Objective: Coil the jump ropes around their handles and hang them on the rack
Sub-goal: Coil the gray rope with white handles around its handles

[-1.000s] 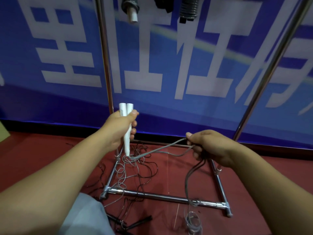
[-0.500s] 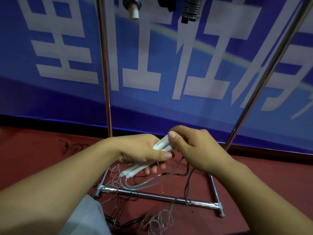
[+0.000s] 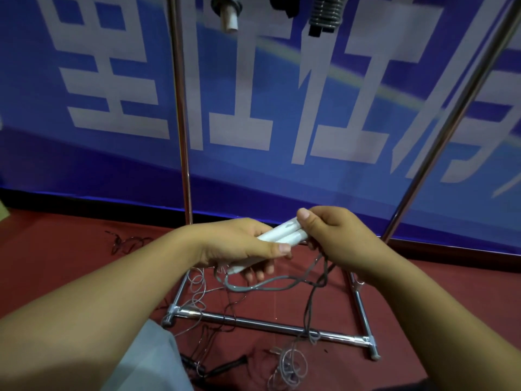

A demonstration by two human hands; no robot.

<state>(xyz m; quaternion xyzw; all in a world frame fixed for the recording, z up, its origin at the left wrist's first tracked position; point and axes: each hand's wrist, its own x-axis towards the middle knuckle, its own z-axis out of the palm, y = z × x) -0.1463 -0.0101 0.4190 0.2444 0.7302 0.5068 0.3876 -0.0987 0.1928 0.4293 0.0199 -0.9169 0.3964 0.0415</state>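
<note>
My left hand [image 3: 239, 244] grips the two white handles [image 3: 282, 235] of a jump rope, held side by side and slanting up to the right. My right hand [image 3: 332, 235] pinches their upper ends with the thumb on top, and the grey rope [image 3: 270, 287] runs out from under it. The rope sags in a loop below both hands and trails down to the floor. A chrome rack [image 3: 267, 325] stands in front of me; two wound jump ropes [image 3: 324, 12] [image 3: 227, 9] hang from its top, cut off by the frame.
Loose ropes lie tangled on the red floor: thin pale coils [image 3: 287, 368] by the rack's base bar, dark cords [image 3: 127, 244] at left, black handles [image 3: 225, 368] near my knee [image 3: 146, 359]. The rack's uprights [image 3: 180, 108] [image 3: 451, 119] rise ahead. A blue banner [image 3: 282, 94] covers the wall.
My left hand lowered the handles from upright to a slant. My right hand came in from the right with the rope and now pinches the handles' upper ends.
</note>
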